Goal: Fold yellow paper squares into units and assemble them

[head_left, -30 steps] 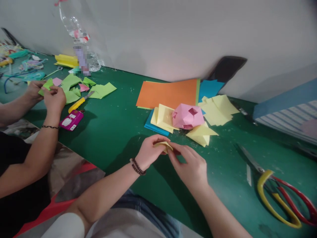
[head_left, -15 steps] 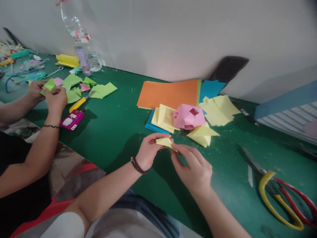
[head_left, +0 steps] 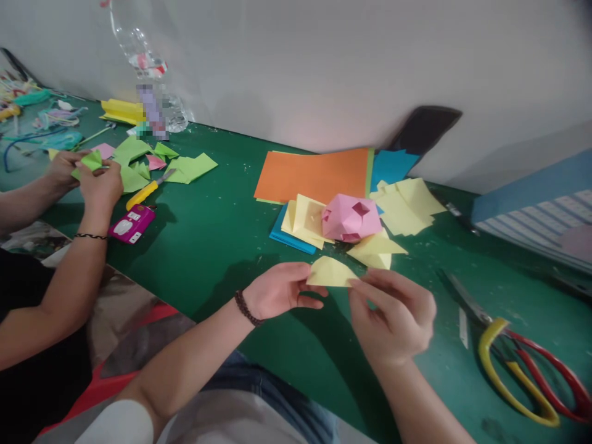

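Holding the folded pale-yellow paper (head_left: 330, 272) over the green table (head_left: 208, 209), nearer than the pink origami ball (head_left: 340, 216); pinching the paper's left corner with the left hand (head_left: 277, 290), extending the lower fingers; pinching its right corner with the right hand (head_left: 398, 314), curling the fingers; having scissors (head_left: 485, 351) lying rightward; showing a pixelated label on the plastic bottle (head_left: 150, 68).

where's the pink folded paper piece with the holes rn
In the head view, the pink folded paper ball sits right of centre on the green table, just in front of the orange sheet.
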`<control>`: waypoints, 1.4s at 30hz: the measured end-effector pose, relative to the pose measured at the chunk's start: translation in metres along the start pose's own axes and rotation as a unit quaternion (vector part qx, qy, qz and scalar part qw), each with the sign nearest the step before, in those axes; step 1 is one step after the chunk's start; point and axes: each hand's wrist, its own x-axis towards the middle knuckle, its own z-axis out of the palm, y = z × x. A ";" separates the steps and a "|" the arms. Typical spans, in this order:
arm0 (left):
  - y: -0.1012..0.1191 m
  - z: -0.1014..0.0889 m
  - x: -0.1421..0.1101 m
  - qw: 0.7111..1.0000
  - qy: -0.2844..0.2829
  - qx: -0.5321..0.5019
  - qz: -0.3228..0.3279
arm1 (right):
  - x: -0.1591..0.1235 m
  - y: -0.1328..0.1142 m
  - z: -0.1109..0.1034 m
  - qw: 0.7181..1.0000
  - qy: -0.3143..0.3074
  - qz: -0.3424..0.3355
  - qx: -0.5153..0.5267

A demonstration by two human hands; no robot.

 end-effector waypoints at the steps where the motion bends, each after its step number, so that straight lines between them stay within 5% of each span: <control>1: 0.000 0.001 0.000 1.000 0.012 0.012 0.015 | -0.001 0.000 0.002 1.000 -0.009 0.013 0.018; 3: -0.002 0.002 0.001 0.998 0.043 0.031 0.044 | -0.002 0.000 0.007 0.992 -0.041 0.099 0.073; 5: -0.002 0.004 0.001 0.993 0.073 0.041 0.077 | -0.001 0.000 0.012 0.951 -0.081 0.243 0.174; 7: -0.002 0.004 0.002 0.988 0.098 0.059 0.108 | 0.002 0.001 0.016 0.864 -0.131 0.377 0.308; 10: -0.002 0.004 0.003 0.979 0.107 0.124 0.120 | 0.008 0.002 0.018 0.730 -0.193 0.480 0.446; 13: -0.002 0.002 0.003 0.965 0.098 0.208 0.128 | 0.011 0.003 0.016 0.677 -0.200 0.524 0.477; 18: -0.002 0.001 0.002 0.961 0.040 0.228 0.152 | 0.011 0.003 0.014 0.655 -0.190 0.547 0.486; 24: -0.002 0.002 0.004 0.985 -0.010 0.131 0.111 | 0.011 -0.002 0.013 0.692 -0.209 0.523 0.452; 36: 0.000 0.001 0.001 0.995 -0.039 0.080 0.051 | 0.006 -0.004 0.012 0.642 -0.310 0.496 0.496; 42: -0.003 -0.001 0.001 0.994 -0.042 0.094 0.045 | 0.004 -0.005 0.014 0.618 -0.309 0.506 0.516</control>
